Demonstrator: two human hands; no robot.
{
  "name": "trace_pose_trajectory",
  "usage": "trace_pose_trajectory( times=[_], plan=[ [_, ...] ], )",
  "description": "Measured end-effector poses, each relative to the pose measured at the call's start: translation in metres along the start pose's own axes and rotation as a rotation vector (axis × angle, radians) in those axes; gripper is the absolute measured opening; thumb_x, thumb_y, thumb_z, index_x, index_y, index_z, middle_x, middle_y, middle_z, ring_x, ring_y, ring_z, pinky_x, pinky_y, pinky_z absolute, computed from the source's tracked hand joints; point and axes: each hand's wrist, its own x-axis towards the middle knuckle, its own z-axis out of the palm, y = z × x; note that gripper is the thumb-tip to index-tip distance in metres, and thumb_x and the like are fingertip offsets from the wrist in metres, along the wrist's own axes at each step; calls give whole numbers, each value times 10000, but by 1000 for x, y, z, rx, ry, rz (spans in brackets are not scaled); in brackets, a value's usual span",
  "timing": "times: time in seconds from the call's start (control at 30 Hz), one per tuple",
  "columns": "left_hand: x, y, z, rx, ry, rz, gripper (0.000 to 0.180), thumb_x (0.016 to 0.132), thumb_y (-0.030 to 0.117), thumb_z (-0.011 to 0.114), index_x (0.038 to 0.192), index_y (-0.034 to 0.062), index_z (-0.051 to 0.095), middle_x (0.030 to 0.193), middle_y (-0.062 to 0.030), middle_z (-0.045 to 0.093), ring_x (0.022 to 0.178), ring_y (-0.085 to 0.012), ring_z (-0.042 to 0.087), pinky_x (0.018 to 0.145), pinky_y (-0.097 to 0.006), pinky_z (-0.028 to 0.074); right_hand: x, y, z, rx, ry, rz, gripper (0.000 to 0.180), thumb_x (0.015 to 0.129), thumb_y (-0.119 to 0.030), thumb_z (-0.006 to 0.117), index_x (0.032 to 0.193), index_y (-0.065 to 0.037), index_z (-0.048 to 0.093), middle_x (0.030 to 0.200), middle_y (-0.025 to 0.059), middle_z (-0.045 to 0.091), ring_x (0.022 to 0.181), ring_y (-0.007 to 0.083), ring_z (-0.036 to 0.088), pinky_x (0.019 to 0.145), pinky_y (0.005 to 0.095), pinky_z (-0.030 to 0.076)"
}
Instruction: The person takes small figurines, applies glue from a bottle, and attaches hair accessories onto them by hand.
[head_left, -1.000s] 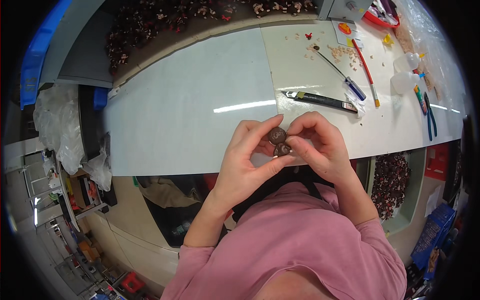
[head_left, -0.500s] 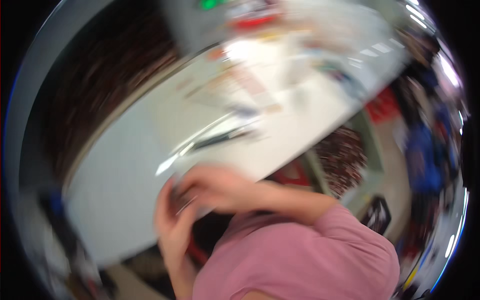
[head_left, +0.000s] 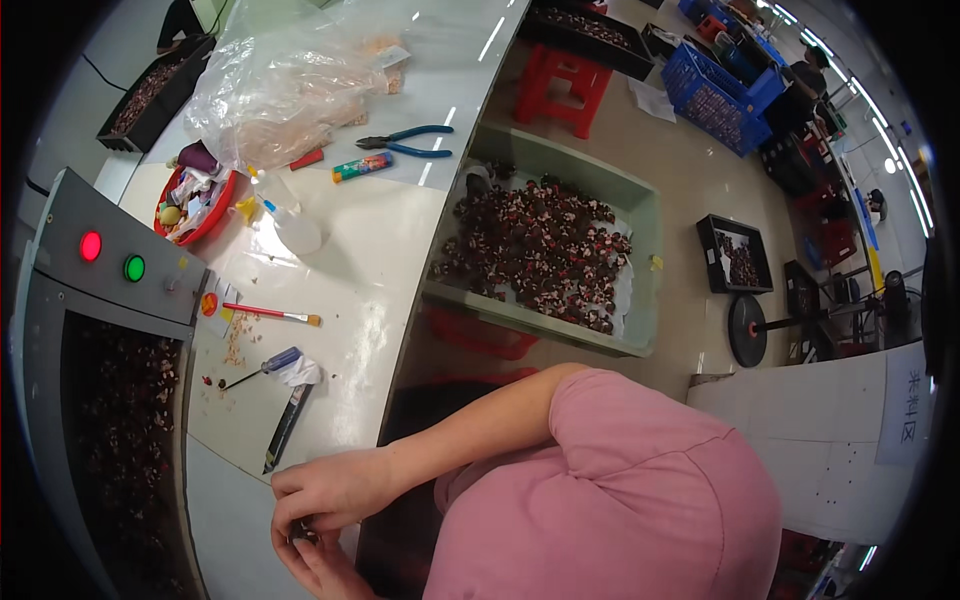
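Observation:
At the table's near edge my hands are together around a small dark roundish piece (head_left: pixel 303 533). My right hand (head_left: pixel 340 488) curls over it from above, fingers bent. Below, my left hand (head_left: pixel 325 568) pinches it with thumb and fingers, partly covered by the right. The piece's kind cannot be made out. Just beyond my right hand lies a black-handled utility knife (head_left: pixel 287 428). Past it are a crumpled white tissue (head_left: pixel 300 373), a blue-handled screwdriver (head_left: pixel 282 360) and a red-handled brush (head_left: pixel 268 312).
A machine (head_left: pixel 120 275) with red and green lights stands left, over dark pieces. Farther back are a red basket (head_left: pixel 228 205), a squeeze bottle (head_left: pixel 297 230), pliers (head_left: pixel 405 141) and a plastic bag (head_left: pixel 275 95). A pale green crate (head_left: pixel 640 260) of dark speckled pieces stands right of the table.
The view has swung round and sharpened from a blur. My hands, still together, now appear lower in the picture, and the machine has come into view at the left.

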Motion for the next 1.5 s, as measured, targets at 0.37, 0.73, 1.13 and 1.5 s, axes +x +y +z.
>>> trace_pose_trajectory(
  times=[0.37, 0.73, 1.13, 1.5],
  plan=[
    [20, -26, -12, -435, -292, -105, 543, 946, 407, 425, 1338, 37, 353, 1264, -98, 466, 1147, -215, 479, 968, -397, 399, 15, 6, 2, -165, 37, 127, 388, 628, 16, 694, 993, -77, 597, 980, 109, 519, 907, 276, 532, 773, 345, 472],
    [11, 5, -20, -471, -321, -175, 591, 967, 470, 305, 1252, -37, 413, 1107, -118, 513, 1049, -194, 506, 925, -345, 408, 22, -4, 19, -1, 60, 154, 431, 610, 30, 735, 995, -74, 570, 998, 95, 506, 870, 221, 546, 670, 296, 495],
    [10, -1, -15, -459, -334, -169, 596, 959, 476, 330, 1246, -40, 416, 1116, -112, 510, 1057, -191, 505, 933, -335, 405, 20, -5, 11, 38, 25, 192, 391, 611, 37, 721, 965, -78, 603, 978, 79, 522, 874, 223, 537, 700, 301, 482],
    [9, -6, -19, -489, -321, -132, 569, 967, 459, 290, 1242, -20, 426, 1108, -104, 528, 1041, -210, 530, 910, -369, 437, 20, -5, 13, -2, 1, 129, 434, 602, 48, 747, 988, -55, 577, 984, 84, 522, 862, 198, 557, 687, 271, 488]
  ],
)
